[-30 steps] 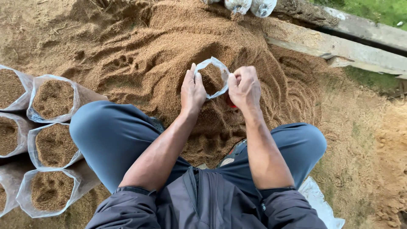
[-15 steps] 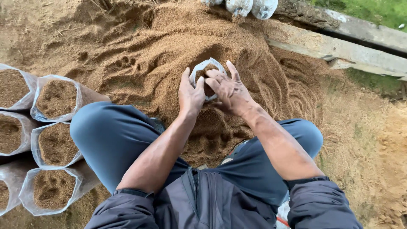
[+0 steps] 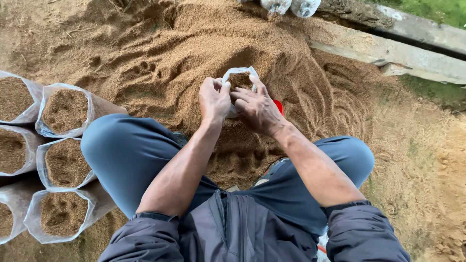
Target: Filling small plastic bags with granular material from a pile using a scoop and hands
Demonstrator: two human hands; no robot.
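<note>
Small clear bag [image 3: 239,80] propped upright against the sawdust heap [image 3: 194,43], left hand [image 3: 214,99] grip pinching its rim open, right hand [image 3: 256,109] spread flat, pressing fill down inside.

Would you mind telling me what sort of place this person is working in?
Probably an outdoor yard where growing medium is bagged, perhaps a plant nursery. A big heap of brown sawdust-like material covers the ground, filled clear plastic bags stand in rows, and grass shows past a concrete kerb. Both hands hold another bag.

sawdust heap [image 3: 160,58]: tan-brown | bag [image 3: 232,76]: clear | trousers [image 3: 126,155]: blue-grey | half-hidden object [image 3: 278,106]: red, maybe scoop
</note>
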